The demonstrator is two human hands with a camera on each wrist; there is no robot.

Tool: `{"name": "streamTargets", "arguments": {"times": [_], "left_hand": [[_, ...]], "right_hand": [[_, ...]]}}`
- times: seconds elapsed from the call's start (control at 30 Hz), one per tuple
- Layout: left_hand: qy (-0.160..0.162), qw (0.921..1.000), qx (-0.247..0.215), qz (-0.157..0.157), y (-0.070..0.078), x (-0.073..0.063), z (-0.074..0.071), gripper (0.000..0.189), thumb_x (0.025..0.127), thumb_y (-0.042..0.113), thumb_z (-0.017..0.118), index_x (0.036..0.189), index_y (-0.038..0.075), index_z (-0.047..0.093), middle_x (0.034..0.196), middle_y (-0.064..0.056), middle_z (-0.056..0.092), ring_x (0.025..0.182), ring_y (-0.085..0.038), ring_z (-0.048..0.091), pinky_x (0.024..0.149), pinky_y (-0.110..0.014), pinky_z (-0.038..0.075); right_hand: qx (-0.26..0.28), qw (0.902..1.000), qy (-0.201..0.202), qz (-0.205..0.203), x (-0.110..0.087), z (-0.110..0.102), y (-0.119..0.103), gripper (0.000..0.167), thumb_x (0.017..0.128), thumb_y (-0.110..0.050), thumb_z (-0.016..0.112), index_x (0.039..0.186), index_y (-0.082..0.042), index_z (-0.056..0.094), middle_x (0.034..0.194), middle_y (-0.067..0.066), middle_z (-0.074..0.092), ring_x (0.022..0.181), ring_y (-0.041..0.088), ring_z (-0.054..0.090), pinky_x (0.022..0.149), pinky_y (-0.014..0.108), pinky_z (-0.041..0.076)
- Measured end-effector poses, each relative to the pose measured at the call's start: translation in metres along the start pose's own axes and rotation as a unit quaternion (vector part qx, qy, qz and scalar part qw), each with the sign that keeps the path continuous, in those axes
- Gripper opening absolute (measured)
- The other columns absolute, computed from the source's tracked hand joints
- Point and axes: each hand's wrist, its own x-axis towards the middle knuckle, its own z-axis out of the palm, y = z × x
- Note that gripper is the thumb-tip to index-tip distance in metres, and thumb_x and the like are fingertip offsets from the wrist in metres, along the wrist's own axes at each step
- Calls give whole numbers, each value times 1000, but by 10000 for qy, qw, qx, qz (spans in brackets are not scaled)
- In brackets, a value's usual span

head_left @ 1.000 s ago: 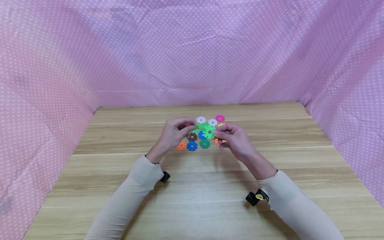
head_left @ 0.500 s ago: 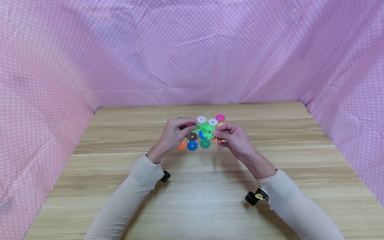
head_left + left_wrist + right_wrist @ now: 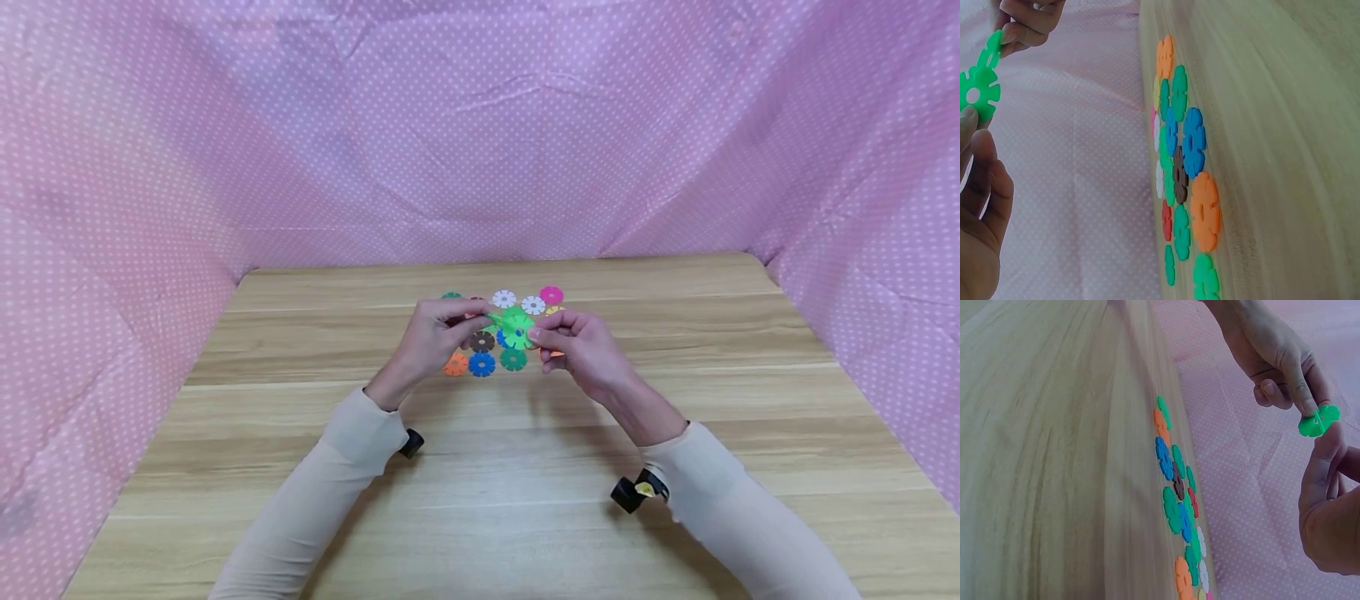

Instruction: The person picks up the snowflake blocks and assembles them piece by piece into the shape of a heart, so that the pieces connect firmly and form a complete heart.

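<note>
Left hand (image 3: pixel 442 333) and right hand (image 3: pixel 588 348) raised above the table (image 3: pixel 502 517), close together, thumbs and fingers pinched; left forearm (image 3: pixel 315 500) and right forearm (image 3: pixel 738 512) converge towards the table's far edge.

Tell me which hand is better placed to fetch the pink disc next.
Probably the right hand: in the head view, the pink disc appears nearer to it than to the left hand. Both hands pinch green discs, so the right would likely have to let go first.

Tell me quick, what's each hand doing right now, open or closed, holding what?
Left hand: closed, pinching a bright green notched disc.
Right hand: closed, pinching a second bright green disc.
</note>
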Motion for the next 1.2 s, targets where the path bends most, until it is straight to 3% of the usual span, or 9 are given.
{"name": "streamTargets", "arguments": {"times": [0.17, 0.3, 0.47, 0.63, 0.73, 0.83, 0.97, 1.2], "left_hand": [[-30, 10000, 39, -77, 0, -1, -2, 16, 93, -1, 70, 107, 0, 77, 96, -8, 74, 57, -30, 53, 52, -28, 49], [6, 9995, 95, -306, 0, 0, -2, 15, 93, 1, 71, 106, -1, 76, 93, -13, 73, 59, -28, 56, 54, -33, 51], [47, 9979, 150, -630, 1, -1, -1, 17, 94, 7, 72, 110, 3, 75, 84, -17, 70, 61, -22, 62, 53, -32, 53], [185, 9957, -32, -912, 1, -4, -3, 28, 94, 14, 72, 122, 9, 70, 103, -10, 70, 65, -27, 66, 48, -26, 47], [486, 9906, -267, -1251, 2, -7, -4, 33, 93, 17, 74, 125, 11, 68, 111, -9, 69, 67, -35, 65, 54, -29, 53], [755, 9823, -494, -1641, 3, -11, -2, 33, 92, 19, 76, 123, 11, 68, 108, -10, 69, 68, -44, 62, 60, -37, 57], [745, 9739, -674, -2037, 4, -17, 6, 33, 92, 21, 77, 121, 8, 68, 105, -9, 70, 70, -49, 61, 60, -40, 58], [528, 9627, -1024, -2449, 8, -24, 33, 37, 92, 21, 76, 122, 3, 66, 100, -10, 70, 60, -27, 65, 58, -36, 58]], "right_hand": [[1, 10000, -44, 7, 0, -1, 4, 4, 94, 5, 65, 97, 3, 65, 77, 3, 65, 61, 10, 57, 54, 23, 54], [-34, 10000, -53, 74, 1, -3, 5, 12, 94, 3, 66, 103, 9, 61, 78, 3, 66, 63, 9, 57, 53, 23, 54], [-52, 9999, -25, 100, 2, -4, 5, 9, 96, 3, 64, 103, 7, 61, 80, 4, 66, 63, 10, 57, 52, 23, 53], [58, 10000, 6, 49, 5, -5, 5, 9, 95, 1, 67, 101, 6, 63, 80, 6, 68, 62, 11, 58, 51, 23, 54], [152, 9999, 43, 29, 6, -5, 5, 8, 95, 0, 67, 100, 4, 64, 81, 7, 69, 61, 12, 59, 51, 24, 54], [189, 9998, 46, 15, 7, -5, 4, 5, 96, -1, 67, 99, 1, 64, 80, 7, 68, 62, 12, 58, 51, 24, 54], [134, 9999, 33, 19, 10, -4, 3, 6, 97, -3, 65, 102, -1, 62, 80, 5, 67, 64, 13, 58, 52, 23, 54], [150, 9999, 72, 44, 13, 3, 3, 6, 99, -3, 64, 103, -1, 61, 77, 2, 65, 64, 11, 57, 52, 23, 54]]}}
